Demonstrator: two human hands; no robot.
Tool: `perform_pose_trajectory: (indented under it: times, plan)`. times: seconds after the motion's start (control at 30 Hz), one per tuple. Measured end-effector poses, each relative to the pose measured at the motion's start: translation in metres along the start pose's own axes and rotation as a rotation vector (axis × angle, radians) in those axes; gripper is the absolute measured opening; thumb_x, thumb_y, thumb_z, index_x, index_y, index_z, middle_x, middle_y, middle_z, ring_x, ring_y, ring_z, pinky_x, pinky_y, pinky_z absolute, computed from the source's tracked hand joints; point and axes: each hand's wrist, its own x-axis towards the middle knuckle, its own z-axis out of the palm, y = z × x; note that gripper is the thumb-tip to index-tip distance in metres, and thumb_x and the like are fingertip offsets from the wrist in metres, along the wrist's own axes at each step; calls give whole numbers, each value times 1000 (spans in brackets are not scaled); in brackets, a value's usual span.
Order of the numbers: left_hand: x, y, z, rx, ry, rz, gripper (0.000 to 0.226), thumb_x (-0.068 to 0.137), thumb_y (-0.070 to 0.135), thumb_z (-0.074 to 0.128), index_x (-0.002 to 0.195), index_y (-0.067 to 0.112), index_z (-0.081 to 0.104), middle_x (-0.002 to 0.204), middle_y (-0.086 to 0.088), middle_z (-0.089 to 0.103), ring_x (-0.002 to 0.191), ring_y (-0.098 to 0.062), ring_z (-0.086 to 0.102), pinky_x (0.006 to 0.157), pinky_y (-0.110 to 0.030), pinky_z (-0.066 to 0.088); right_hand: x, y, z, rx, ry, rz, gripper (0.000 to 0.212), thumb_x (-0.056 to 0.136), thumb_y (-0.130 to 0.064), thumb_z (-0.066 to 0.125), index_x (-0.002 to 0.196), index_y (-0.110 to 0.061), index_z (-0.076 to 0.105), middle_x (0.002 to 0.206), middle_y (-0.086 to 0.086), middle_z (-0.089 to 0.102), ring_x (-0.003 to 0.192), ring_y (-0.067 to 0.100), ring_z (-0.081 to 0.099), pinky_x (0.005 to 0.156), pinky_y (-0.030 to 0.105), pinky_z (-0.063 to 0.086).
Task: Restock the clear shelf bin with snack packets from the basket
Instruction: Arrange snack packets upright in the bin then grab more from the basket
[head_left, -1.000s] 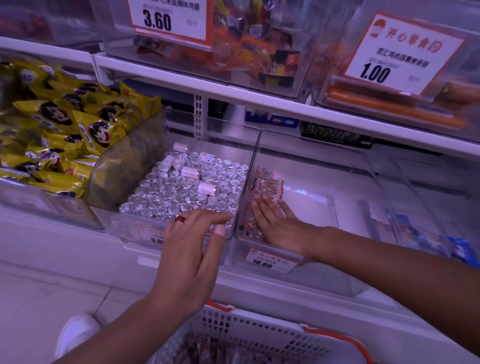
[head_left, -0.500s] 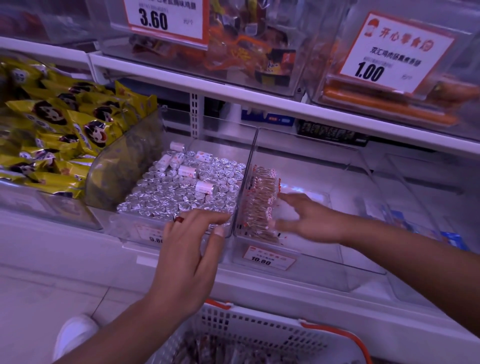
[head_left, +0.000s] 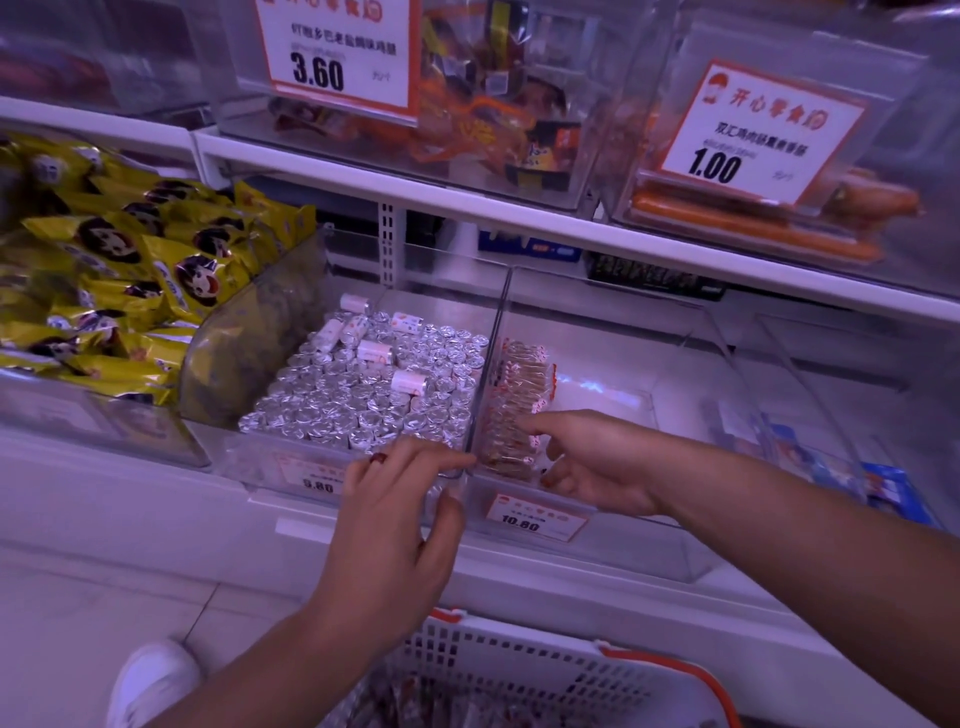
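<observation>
While the right hand (head_left: 592, 467) reaches into the clear shelf bin (head_left: 613, 332) with its fingers loosely spread and nothing gripped, its index fingertip touches the near end of a row of snack packets (head_left: 519, 400) standing on edge along the bin's left wall. That row runs away from the hand toward twelve o'clock, and the rest of the bin floor, off toward two o'clock, shows bare. At nine o'clock from the right hand, the left hand (head_left: 395, 525) rests over the front rim where this bin meets its neighbour, fingers extended and relaxed, thumb dropped down the front face, holding nothing. A red ring (head_left: 378, 458) sits on one finger.

Just below the right hand, at six o'clock, an orange-edged price label (head_left: 535, 517) reads 10.80. Beyond the left hand, toward eleven o'clock, the neighbouring bin is packed with foil-wrapped rolls (head_left: 363, 400), a few white ones lying on top. Farther out at nine to ten o'clock, yellow packets (head_left: 130, 275) are heaped in another bin. At six o'clock, nearest the person, the white basket (head_left: 519, 670) with its orange handle holds dark packets, blurred. A white shoe (head_left: 150, 680) shows at seven o'clock.
</observation>
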Motion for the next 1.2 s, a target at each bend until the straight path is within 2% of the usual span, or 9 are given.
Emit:
perform_pose_trajectory:
  times: [0.07,0.13,0.23,0.33,0.47,0.57,0.7,0.97,1.2]
  plan:
    - [0,0,-1,-9,-2,4,28,90,30,44,111,33,63,109,20,59,106,-4,55,90,-30,32,1,2,-6,-135,44,56,23,98,-37,53,99,-14,52,95,21,71,83,25,72,64,24,48]
    - [0,1,-2,-25,2,12,28,89,29,45,111,34,62,109,20,59,107,-4,55,91,-32,34,1,1,-14,-322,74,104,40,95,-47,54,115,-13,49,115,28,62,87,30,68,64,28,52]
    - [-1,4,-5,-43,36,33,30,88,24,46,111,29,64,110,16,60,107,-8,56,92,-37,38,-8,-2,-24,-604,201,-1,48,96,-46,52,117,-3,58,110,22,67,88,32,69,75,36,58]
    - [-6,6,-9,-27,111,146,27,89,14,48,105,16,69,105,3,63,101,-19,59,88,-46,44,-31,9,-35,-856,480,-464,31,95,-35,55,105,-11,71,98,11,73,95,29,69,86,35,53]
    - [-32,-6,13,-26,-77,333,20,89,10,50,94,12,68,88,-1,66,81,-24,58,75,-37,44,-77,87,-17,-436,529,-1009,18,92,-20,50,92,-31,65,69,-4,63,59,13,60,58,20,46]
    - [-83,-38,44,193,-614,219,17,91,25,47,97,23,63,94,1,67,89,-24,62,76,-36,50,-61,199,17,-689,200,-691,17,88,-25,50,96,-25,65,69,-3,63,58,8,56,58,24,44]
    - [-143,-106,68,504,-1210,11,40,96,42,43,131,26,51,133,-6,58,112,-30,61,93,-38,47,9,334,24,-1101,-196,273,61,92,-37,55,145,-11,39,147,17,44,133,31,45,109,42,37]
    - [-187,-148,201,359,-1021,-731,43,100,38,47,122,2,56,115,-18,68,113,-32,63,96,-36,44,86,428,45,-1236,252,314,57,93,-54,34,125,-11,54,123,21,57,119,39,48,108,55,28]
    - [-207,-155,250,390,-812,-800,62,84,48,66,129,15,40,140,-16,39,109,-37,62,86,-44,52,115,425,70,-1275,290,197,34,95,-20,39,126,-12,51,125,17,49,119,36,45,103,49,33]
